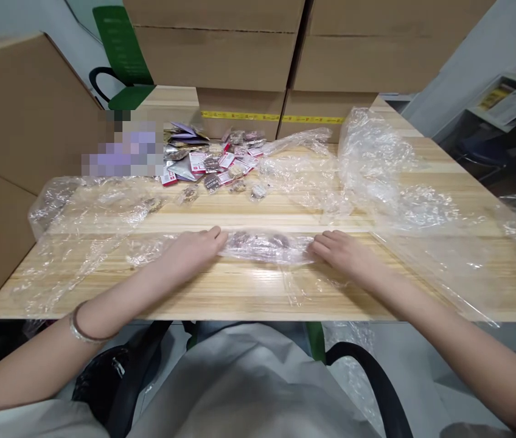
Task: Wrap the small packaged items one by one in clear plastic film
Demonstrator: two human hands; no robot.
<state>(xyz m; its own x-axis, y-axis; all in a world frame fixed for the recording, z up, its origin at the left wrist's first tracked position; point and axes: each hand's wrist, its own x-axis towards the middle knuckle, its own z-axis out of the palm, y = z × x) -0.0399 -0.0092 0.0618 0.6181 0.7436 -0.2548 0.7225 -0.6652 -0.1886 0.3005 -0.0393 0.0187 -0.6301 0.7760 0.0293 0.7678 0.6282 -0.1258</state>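
A clear plastic-wrapped bundle [262,240] lies on the worktop [240,298], left hand [198,246] and right hand [338,249] gripping its opposite ends; it looks light, soft, slippery, best held there

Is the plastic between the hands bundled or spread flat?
Bundled: the clear plastic makes a narrow roll between left hand and right hand.

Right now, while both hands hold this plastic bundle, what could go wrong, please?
The plastic bundle may loosen in the middle, because the left hand and the right hand hold it toward its ends. Also, the loose plastic beside the right forearm could cling to it and be dragged.
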